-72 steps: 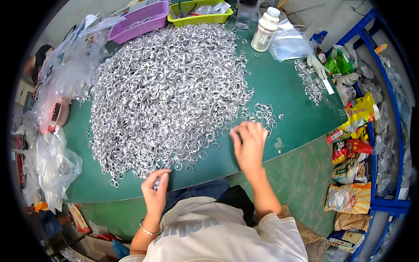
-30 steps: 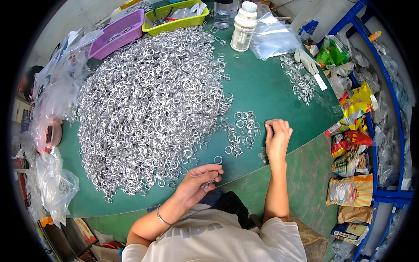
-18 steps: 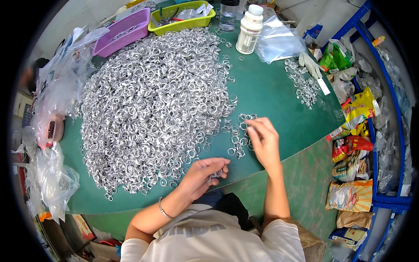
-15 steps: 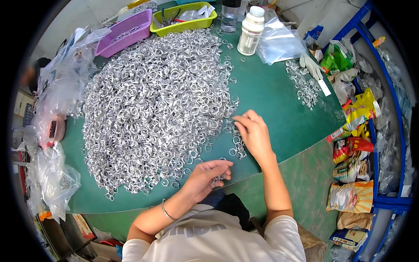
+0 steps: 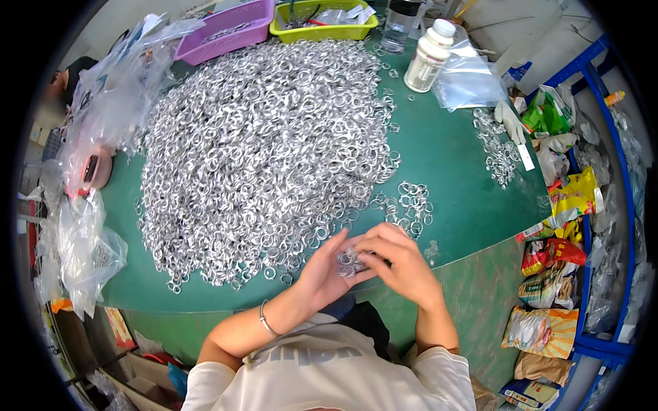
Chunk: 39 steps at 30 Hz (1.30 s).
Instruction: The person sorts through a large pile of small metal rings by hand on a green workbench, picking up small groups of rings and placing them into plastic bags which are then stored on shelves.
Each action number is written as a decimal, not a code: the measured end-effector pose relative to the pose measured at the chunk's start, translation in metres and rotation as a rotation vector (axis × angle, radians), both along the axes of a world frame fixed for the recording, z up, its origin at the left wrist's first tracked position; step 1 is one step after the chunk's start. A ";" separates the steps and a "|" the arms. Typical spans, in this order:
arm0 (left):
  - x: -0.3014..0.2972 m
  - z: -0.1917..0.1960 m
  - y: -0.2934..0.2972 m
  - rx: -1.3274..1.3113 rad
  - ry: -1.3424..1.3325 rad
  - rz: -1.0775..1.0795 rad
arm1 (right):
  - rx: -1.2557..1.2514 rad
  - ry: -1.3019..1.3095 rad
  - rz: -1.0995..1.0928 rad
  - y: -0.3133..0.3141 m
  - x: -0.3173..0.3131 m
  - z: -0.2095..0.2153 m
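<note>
My left hand [image 5: 321, 272] is cupped palm up at the table's near edge, holding several small silver metal rings [image 5: 348, 264]. Over that palm, my right hand [image 5: 399, 262] has its fingers bent in a pinch at the rings; its fingers partly cover what they grip. A wide, deep heap of similar rings [image 5: 253, 157] spreads on the green table [image 5: 452, 154] beyond my left hand. Just past my right hand lies a small loose group of rings [image 5: 415, 205].
Purple [image 5: 226, 34] and yellow-green [image 5: 325, 31] trays stand behind the heap, with a clear bottle [image 5: 399, 31] and white bottle [image 5: 430, 58]. Further right are plastic bags [image 5: 471, 83], a glove [image 5: 508, 122] and scattered rings [image 5: 499, 154]. Plastic bags [image 5: 116, 116] line the left; blue shelving [image 5: 610, 164] stands right.
My right hand has come from beside the heap down to my left palm. The left hand has turned open upward, showing the rings. The small ring group is now uncovered. The view has shifted.
</note>
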<state>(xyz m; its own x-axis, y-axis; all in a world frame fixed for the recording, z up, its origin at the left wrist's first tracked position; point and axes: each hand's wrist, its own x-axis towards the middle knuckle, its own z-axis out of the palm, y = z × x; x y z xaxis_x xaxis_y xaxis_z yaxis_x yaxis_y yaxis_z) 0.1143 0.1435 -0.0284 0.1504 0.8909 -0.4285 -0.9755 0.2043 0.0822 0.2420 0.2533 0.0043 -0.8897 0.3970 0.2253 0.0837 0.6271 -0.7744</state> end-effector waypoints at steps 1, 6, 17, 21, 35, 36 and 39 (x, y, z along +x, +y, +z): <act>-0.002 -0.009 0.000 0.100 -0.093 0.002 | -0.030 0.013 -0.034 -0.003 -0.001 0.002; 0.006 -0.011 -0.006 -0.082 0.075 0.158 | -0.476 0.382 -0.465 -0.025 -0.009 -0.018; 0.020 0.034 -0.008 0.360 2.014 0.571 | -1.788 0.868 -0.268 -0.062 -0.067 -0.027; 0.004 0.031 -0.016 0.370 2.131 0.669 | -2.318 0.822 0.201 -0.061 -0.072 -0.081; -0.158 0.107 -0.084 0.029 2.410 0.663 | -2.386 0.423 -0.277 -0.035 -0.082 0.001; -0.173 0.115 -0.085 -0.004 2.477 0.714 | -2.383 0.448 -0.141 -0.032 -0.077 -0.010; -0.213 0.134 -0.085 -0.097 2.557 0.793 | -2.332 0.435 0.077 -0.028 -0.068 -0.029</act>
